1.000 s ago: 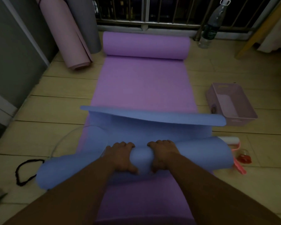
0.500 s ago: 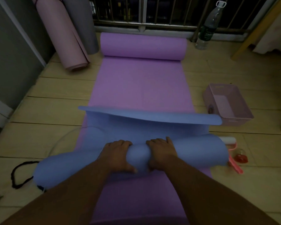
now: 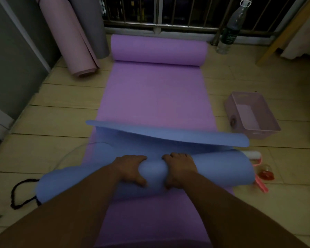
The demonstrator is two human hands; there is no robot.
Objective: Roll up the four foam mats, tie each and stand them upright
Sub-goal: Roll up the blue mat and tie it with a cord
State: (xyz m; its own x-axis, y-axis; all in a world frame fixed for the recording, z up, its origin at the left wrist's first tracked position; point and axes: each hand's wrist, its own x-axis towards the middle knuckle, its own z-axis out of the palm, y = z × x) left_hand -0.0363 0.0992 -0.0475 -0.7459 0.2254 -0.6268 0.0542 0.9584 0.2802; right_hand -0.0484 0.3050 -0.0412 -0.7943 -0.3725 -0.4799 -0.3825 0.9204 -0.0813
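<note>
Item: blue mat (image 3: 218, 169), part-rolled; left hand (image 3: 131, 169), right hand (image 3: 179, 170) grip its middle; next, likely: roll up the rest evenly.

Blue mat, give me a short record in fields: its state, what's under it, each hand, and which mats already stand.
state: blue mat partly rolled, far edge loose and curled up
under it: purple mat, flat on the floor, far end rolled
left hand: grips the roll near its middle
right hand: grips the roll beside the left hand
standing: pink mat and grey mat, rolled, at the far left wall
nearby: black cord on the floor by the roll's left end
</note>
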